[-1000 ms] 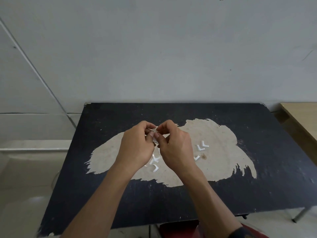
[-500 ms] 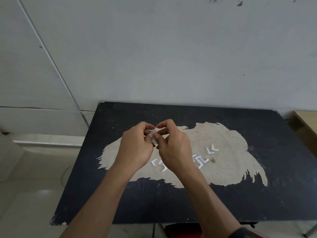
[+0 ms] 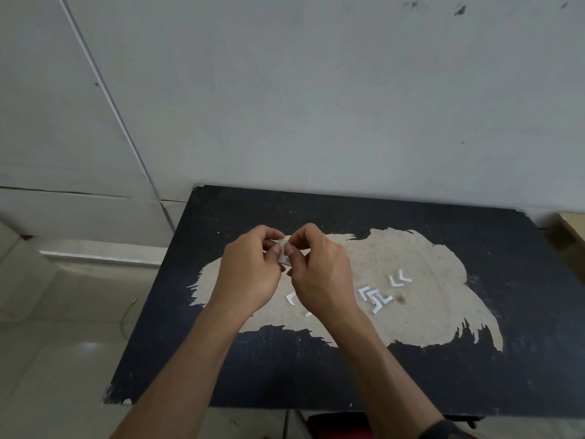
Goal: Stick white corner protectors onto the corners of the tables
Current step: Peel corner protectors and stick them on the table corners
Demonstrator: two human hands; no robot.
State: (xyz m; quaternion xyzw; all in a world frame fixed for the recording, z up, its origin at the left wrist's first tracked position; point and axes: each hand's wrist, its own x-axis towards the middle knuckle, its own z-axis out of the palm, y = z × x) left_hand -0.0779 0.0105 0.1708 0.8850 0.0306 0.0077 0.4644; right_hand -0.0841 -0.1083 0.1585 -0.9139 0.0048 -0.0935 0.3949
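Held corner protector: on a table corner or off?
Off: left hand and right hand pinch the corner protector above the table, far from corners.

Left hand (image 3: pixel 250 274) and right hand (image 3: pixel 323 277) drifted left (slightly) over table (image 3: pixel 474 375).

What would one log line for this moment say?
left hand, right hand: pinching one corner protector | spare protectors: loose on table | stuck: not yet

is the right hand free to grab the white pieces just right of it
Probably not yet: the right hand and left hand both pinch a corner protector. Otherwise the way looks free; the loose pieces lie beside it.
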